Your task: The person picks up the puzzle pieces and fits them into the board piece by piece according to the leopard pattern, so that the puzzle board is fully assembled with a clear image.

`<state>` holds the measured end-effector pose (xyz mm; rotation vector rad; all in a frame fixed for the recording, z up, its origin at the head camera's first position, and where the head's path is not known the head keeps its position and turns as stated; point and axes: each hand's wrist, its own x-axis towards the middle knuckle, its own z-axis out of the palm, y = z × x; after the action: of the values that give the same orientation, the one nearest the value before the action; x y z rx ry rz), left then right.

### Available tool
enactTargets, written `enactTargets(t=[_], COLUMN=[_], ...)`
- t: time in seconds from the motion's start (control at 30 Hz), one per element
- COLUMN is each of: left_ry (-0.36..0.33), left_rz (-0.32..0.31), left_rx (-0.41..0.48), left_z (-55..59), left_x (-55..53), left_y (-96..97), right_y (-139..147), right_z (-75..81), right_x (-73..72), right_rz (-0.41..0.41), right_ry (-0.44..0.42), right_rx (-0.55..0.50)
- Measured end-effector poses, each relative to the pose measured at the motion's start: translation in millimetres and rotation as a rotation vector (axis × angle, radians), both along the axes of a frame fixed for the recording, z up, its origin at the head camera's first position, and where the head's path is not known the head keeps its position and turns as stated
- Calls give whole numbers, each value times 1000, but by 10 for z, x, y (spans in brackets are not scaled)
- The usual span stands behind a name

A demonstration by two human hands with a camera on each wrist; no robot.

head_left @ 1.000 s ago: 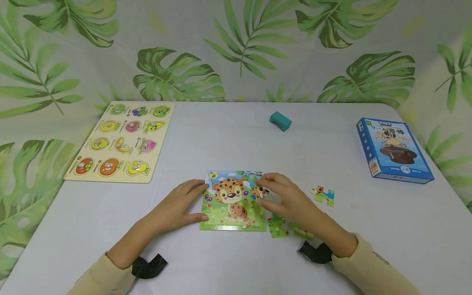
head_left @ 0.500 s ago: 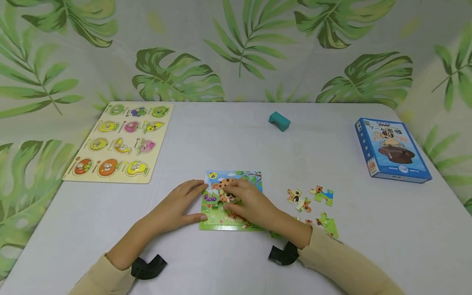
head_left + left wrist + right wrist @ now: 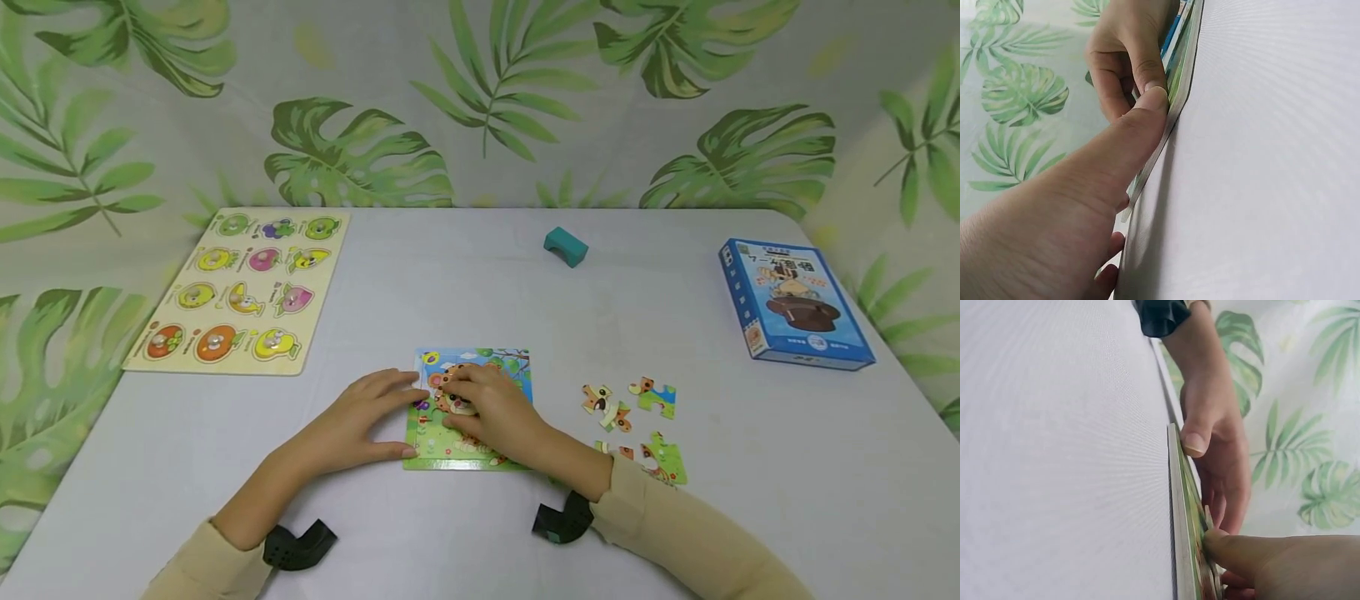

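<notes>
A jigsaw board [image 3: 467, 464] with a leopard picture lies flat on the table, in the middle of the head view. My left hand [image 3: 356, 421] rests against its left side, thumb at the lower corner and fingertips farther up. Over the leopard's face, my right hand [image 3: 502, 414] pinches a jigsaw piece [image 3: 459, 405] between thumb and fingers. In the right wrist view that piece [image 3: 1208, 516] stands slightly tilted off the board's surface [image 3: 1179, 506]. Fingers cover much of the piece and of the picture beneath.
Several loose jigsaw pieces [image 3: 606, 407] lie right of the board, some partly behind the right forearm. A fruit peg puzzle [image 3: 324, 283] is at the back left. Farther back stand a teal arch block [image 3: 567, 247] and a blue box [image 3: 798, 304].
My right hand has moved left from the board's right edge onto the leopard's face, carrying the piece. My left hand stays at the left edge, one finger now reaching slightly farther onto the board.
</notes>
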<state>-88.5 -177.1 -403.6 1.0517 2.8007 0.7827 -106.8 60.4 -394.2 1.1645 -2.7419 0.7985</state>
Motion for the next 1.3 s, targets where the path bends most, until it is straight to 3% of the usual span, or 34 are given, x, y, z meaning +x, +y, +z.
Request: enactTargets(t=[0.3,0.6,0.73,0.9,1.0,1.13,1.3], left_ry=[-19,-50,-49,-40,-38,-38,-38], left_rz=[0,4,6,9,9,7,11], left_rx=[-12,-34,-35,-41,-42,-45,-50], left_z=[32,63,60,40,29,19,16], left_x=[15,37,37,27,22,20,21], left_y=[6,7,11,12,11,10,9], right_y=[26,70,102,246,418,709,1061], right_z=[-23,41,108,276,412,565,631], right_x=[-5,29,70,127,165,201,206], right_rz=[-66,7,30,-8,-35,-52,-69], right_ry=[-79,-197,-279,-362,-375,-331,-253], right_rx=[-11,65,78,9,-51,-124,-170])
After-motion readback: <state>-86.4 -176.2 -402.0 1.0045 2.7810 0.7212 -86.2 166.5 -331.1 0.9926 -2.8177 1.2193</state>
